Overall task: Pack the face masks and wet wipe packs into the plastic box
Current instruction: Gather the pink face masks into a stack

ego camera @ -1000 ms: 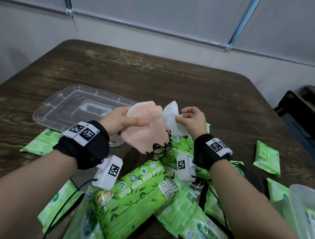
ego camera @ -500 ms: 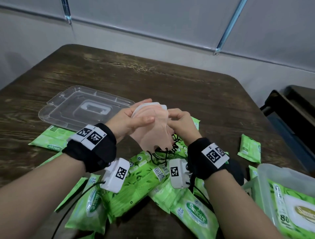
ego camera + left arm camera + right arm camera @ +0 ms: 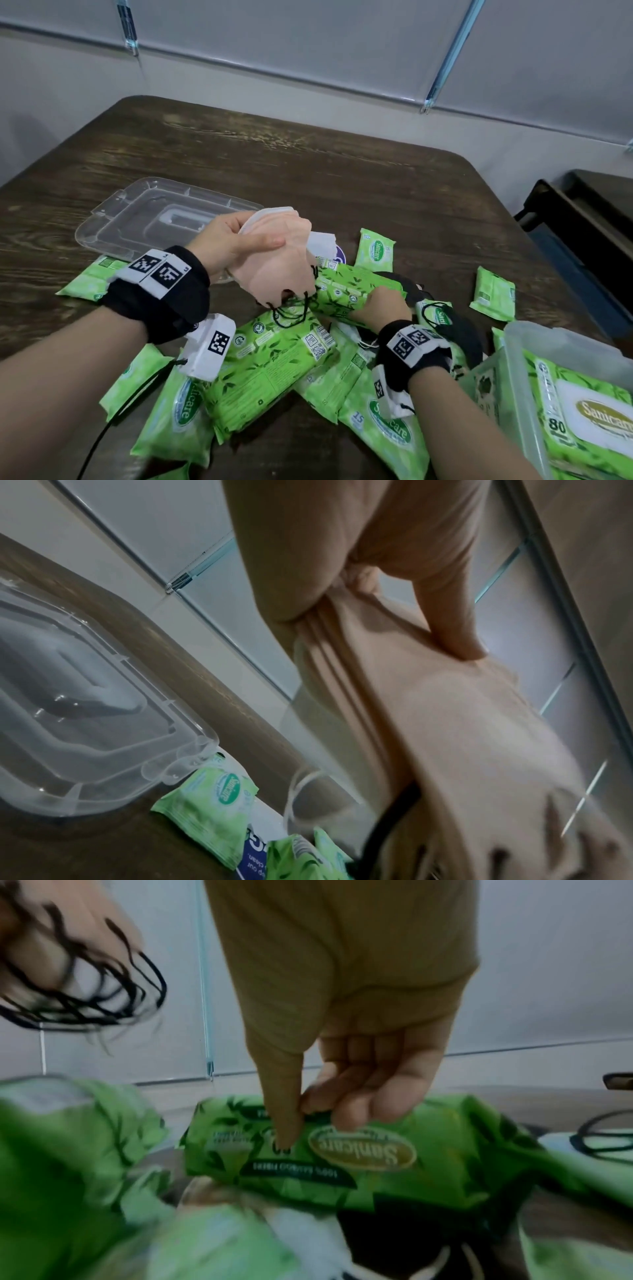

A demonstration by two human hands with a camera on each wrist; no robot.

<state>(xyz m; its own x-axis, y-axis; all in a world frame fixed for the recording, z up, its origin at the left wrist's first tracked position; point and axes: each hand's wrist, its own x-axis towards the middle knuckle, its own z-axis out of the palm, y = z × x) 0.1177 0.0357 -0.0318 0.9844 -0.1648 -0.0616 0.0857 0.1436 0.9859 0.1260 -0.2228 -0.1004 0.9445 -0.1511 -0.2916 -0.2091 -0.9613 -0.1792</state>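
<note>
table: I see a dark wood table (image 3: 342, 178), most of the near half covered in green packs
box: clear plastic box (image 3: 524, 346) at my near right edge, one big wipe pack (image 3: 589, 411) already inside
lid: clear lid (image 3: 137, 219) lies flat at far left, one corner resting on a small pack
pile: loose wipe packs (image 3: 274, 370) heaped between my forearms; two small ones (image 3: 493, 294) sit apart to the right
grabbed pack: green pack (image 3: 359, 1153) on top of the pile, just below the masks
masks: stack of pink masks (image 3: 274, 260) held above the pile, black ear loops (image 3: 291, 311) hanging off the low end; a black mask (image 3: 459, 329) lies on the pile by my right wrist
left hand: my left hand (image 3: 233, 240) clamps the mask stack, thumb across the front, fingers behind
right hand: my right hand (image 3: 380, 308) is closed on the green pack's edge, thumb on top, fingers curled under
</note>
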